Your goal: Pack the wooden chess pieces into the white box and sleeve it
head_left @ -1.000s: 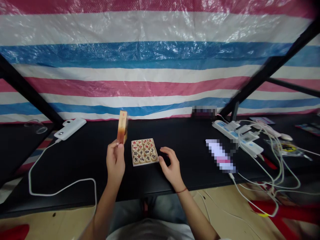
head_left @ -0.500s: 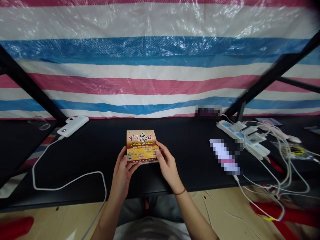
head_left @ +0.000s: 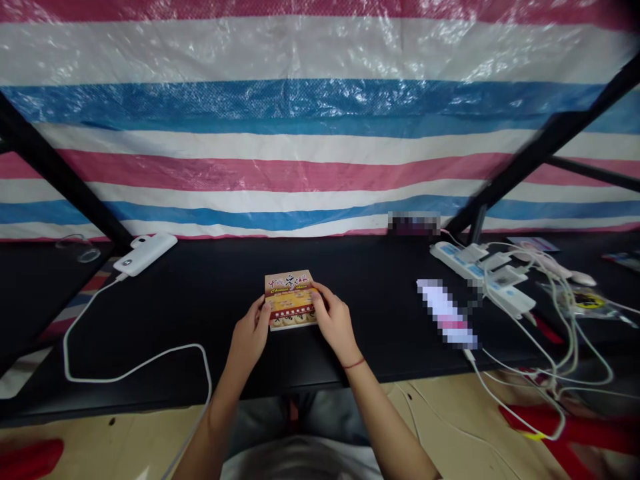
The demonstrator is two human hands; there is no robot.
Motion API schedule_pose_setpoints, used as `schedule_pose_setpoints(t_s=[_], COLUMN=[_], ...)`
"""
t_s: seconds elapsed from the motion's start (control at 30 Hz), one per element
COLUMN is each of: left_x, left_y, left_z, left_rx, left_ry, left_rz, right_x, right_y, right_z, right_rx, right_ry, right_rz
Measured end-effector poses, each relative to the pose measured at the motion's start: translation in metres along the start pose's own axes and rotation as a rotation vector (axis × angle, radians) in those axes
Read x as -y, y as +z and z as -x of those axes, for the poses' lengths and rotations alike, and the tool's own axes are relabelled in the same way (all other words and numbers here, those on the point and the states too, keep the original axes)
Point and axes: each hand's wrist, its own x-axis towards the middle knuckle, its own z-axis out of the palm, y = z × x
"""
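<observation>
While both hands close on the chess box (head_left: 291, 300) at the near edge of the black table (head_left: 200, 300), the left hand (head_left: 251, 333) curls around its left side and the right hand (head_left: 334, 320) wraps its right side, fingers over the printed lid. Well left of the fingers lies a white power bank (head_left: 145, 253) with its cable (head_left: 125, 370); well right, a power strip (head_left: 480, 277) tangled in cords. Pale chess pieces show at the box's near edge, under the lid.
</observation>
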Motion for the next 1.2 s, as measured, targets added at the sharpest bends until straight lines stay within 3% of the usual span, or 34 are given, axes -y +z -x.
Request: schedule_pose_setpoints(t_s=[0.4, 0.73, 0.8, 1.03, 1.2], left_x=[0.01, 0.02, 0.018, -0.006, -0.015], left_y=[0.0, 0.006, 0.008, 0.011, 0.012], left_z=[0.012, 0.017, 0.014, -0.026, -0.064], left_rx=[0.0, -0.066, -0.079, -0.027, -0.076], left_ry=[0.116, 0.369, 0.368, 0.228, 0.171], left_rz=[-0.39, -0.865, -0.934, -1.015, -0.994], right_x=[-0.003, -0.004, -0.003, -0.007, -0.014], right_y=[-0.008, -0.011, -0.009, 0.012, 0.028], right_z=[0.015, 0.02, 0.018, -0.02, -0.056], right_rx=[0.074, 0.244, 0.256, 0.253, 0.241], right_ry=[0.025, -0.082, -0.1, -0.144, -0.176], right_rz=[0.0, 0.326, 0.37, 0.485, 0.499])
